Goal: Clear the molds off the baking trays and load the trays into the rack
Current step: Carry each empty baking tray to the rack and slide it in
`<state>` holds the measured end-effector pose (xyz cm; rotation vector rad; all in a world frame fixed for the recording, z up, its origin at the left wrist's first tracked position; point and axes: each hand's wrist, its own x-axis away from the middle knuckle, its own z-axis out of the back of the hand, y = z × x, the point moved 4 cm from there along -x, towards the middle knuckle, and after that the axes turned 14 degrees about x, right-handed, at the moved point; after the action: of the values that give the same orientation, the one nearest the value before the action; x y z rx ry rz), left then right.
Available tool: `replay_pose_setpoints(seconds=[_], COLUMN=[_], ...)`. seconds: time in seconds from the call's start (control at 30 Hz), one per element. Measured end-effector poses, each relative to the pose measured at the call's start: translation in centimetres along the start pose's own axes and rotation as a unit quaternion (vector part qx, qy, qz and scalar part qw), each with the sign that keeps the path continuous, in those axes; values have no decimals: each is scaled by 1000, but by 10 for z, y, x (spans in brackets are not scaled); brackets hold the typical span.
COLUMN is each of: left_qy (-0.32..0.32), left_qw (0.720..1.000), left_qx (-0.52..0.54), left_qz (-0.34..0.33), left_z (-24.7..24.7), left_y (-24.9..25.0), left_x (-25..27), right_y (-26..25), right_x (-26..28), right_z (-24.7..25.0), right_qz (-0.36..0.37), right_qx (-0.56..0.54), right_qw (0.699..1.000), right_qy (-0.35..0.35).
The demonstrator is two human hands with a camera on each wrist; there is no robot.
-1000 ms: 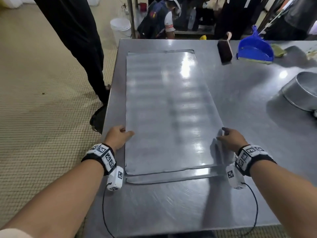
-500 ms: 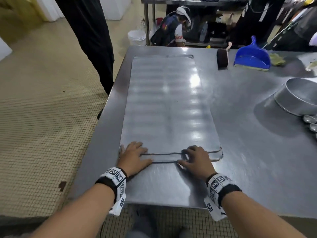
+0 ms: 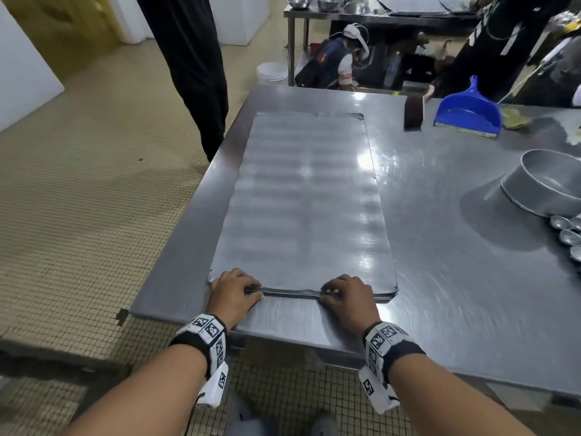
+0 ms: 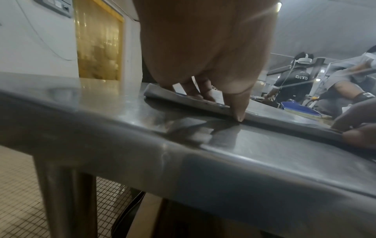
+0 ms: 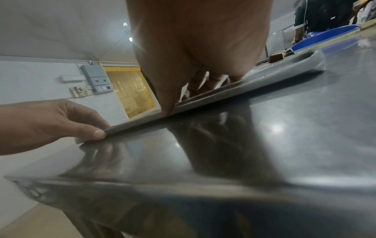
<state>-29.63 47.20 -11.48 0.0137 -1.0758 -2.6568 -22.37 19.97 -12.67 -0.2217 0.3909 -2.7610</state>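
Two flat metal baking trays lie stacked lengthwise on the steel table [image 3: 471,294], with nothing on the top tray [image 3: 301,199]. The lower tray's rim [image 3: 388,298] shows at the near right corner. My left hand [image 3: 234,292] grips the near short edge of the top tray [image 4: 183,99], fingers on top and thumb [image 4: 238,111] pressed at the rim. My right hand [image 3: 344,294] grips the same edge [image 5: 264,87] further right, thumb [image 5: 167,103] at the rim. In the right wrist view my left hand [image 5: 61,124] pinches the edge.
A blue dustpan [image 3: 468,111] and a brush [image 3: 413,111] lie at the table's far side. A round metal pan [image 3: 547,187] and several small molds [image 3: 569,234] sit at the right. A person in black [image 3: 195,64] stands by the table's left edge.
My hands left the tray's long sides and came together on its near short edge, where the fingers now curl over the rim. My view has pulled back from the table.
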Motion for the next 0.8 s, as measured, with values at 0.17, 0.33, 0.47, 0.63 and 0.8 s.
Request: replay_pose_setpoints(seconds=[0.17, 0.33, 0.47, 0.63, 0.8], left_qy=[5, -7, -30, -59, -80], left_qw=[1000, 999, 999, 997, 993], left_qx=[26, 30, 41, 49, 58], left_qz=[9, 14, 19, 23, 57], left_z=[4, 9, 18, 28, 50], left_y=[-11, -17, -26, -47, -54], left_x=[14, 30, 51, 75, 90], right_y=[-8, -18, -31, -51, -51], right_x=[16, 35, 58, 92, 119], right_z=[-6, -11, -16, -22, -16], right_qz=[5, -19, -52, -92, -134], right_qx=[-6, -6, -34, -53, -93], right_qw=[1000, 1000, 998, 994, 984], right_qy=[5, 3, -16, -28, -66])
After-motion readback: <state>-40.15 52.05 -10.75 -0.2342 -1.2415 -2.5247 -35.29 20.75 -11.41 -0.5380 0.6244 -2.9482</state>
